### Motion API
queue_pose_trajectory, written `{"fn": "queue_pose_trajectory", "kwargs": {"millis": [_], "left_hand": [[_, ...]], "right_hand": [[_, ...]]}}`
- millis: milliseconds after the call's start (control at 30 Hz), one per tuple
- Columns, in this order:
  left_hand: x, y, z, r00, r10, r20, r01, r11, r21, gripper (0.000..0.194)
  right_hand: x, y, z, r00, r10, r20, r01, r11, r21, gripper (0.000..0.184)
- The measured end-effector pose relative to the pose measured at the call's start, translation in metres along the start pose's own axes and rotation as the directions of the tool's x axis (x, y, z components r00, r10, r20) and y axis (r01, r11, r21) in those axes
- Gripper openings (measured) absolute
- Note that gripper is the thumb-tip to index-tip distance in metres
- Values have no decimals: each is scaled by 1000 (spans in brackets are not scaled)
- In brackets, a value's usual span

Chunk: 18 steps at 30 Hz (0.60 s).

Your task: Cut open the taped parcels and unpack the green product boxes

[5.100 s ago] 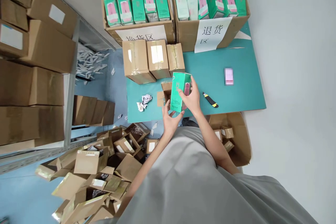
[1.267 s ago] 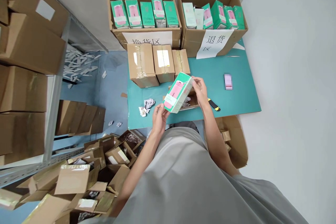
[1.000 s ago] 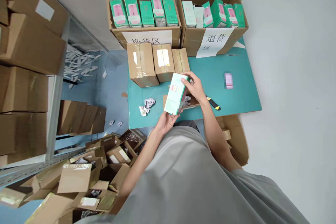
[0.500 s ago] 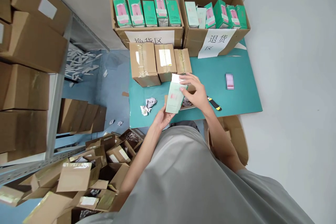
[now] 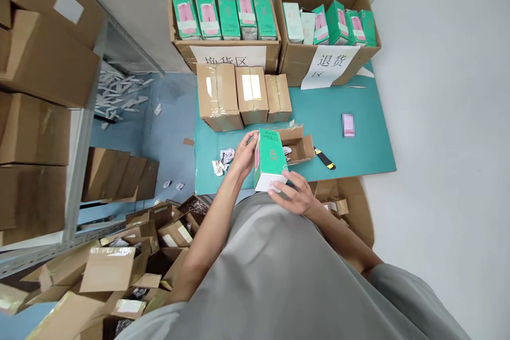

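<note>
Over the table's front edge I hold a green product box (image 5: 271, 153), with a white end turned toward me and a bit of pink picture on its left side. My left hand (image 5: 244, 155) grips its far left edge. The fingers of my right hand (image 5: 295, 192) are spread and touch the white end at the lower right corner. Behind the box stands an open small carton (image 5: 305, 150) with crumpled paper inside. A black and yellow utility knife (image 5: 325, 159) lies right of that carton. Crumpled paper (image 5: 225, 159) lies to the left of my left hand.
Two large cartons, the left one (image 5: 223, 52) and the right one (image 5: 290, 61), hold several green and white boxes at the back. Three taped cartons (image 5: 251, 93) stand before them. A phone (image 5: 348, 125) lies right. Opened cartons (image 5: 115, 271) cover the floor left, beside a loaded shelf (image 5: 85, 133).
The product box has been turned over several times, from its pink picture to a pale side to a green face. My left hand has moved to its far edge, my right hand to its near end.
</note>
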<state>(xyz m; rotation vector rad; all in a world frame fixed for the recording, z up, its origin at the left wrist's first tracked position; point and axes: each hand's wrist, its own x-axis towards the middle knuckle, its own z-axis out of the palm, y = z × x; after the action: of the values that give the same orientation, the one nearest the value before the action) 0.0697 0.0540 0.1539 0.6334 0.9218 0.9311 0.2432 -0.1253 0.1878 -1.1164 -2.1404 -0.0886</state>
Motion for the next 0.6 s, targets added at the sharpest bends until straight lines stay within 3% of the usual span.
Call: {"fn": "queue_pose_trajectory", "kwargs": {"millis": [100, 167, 233, 333, 467, 600], "left_hand": [[0, -5, -10, 998, -7, -55, 11, 998, 61, 44], [-4, -9, -19, 993, -57, -104, 66, 995, 81, 42], [-12, -13, -27, 986, -99, -135, 110, 991, 81, 49], [-27, -15, -31, 990, -41, -135, 59, 989, 136, 60], [-43, -7, -18, 987, 132, -90, -99, 947, 306, 56], [-36, 11, 3, 960, 276, -41, -253, 922, 292, 58]], "right_hand": [[11, 9, 6, 989, 132, -66, -130, 991, 37, 30], [22, 24, 8, 945, 296, -138, -285, 954, 93, 24], [34, 46, 9, 845, 491, -211, -455, 868, 199, 29], [47, 91, 13, 638, 732, -238, -608, 669, 427, 47], [48, 144, 30, 437, 897, -71, -694, 386, 607, 72], [35, 148, 51, 282, 930, 235, -791, 86, 606, 74]]}}
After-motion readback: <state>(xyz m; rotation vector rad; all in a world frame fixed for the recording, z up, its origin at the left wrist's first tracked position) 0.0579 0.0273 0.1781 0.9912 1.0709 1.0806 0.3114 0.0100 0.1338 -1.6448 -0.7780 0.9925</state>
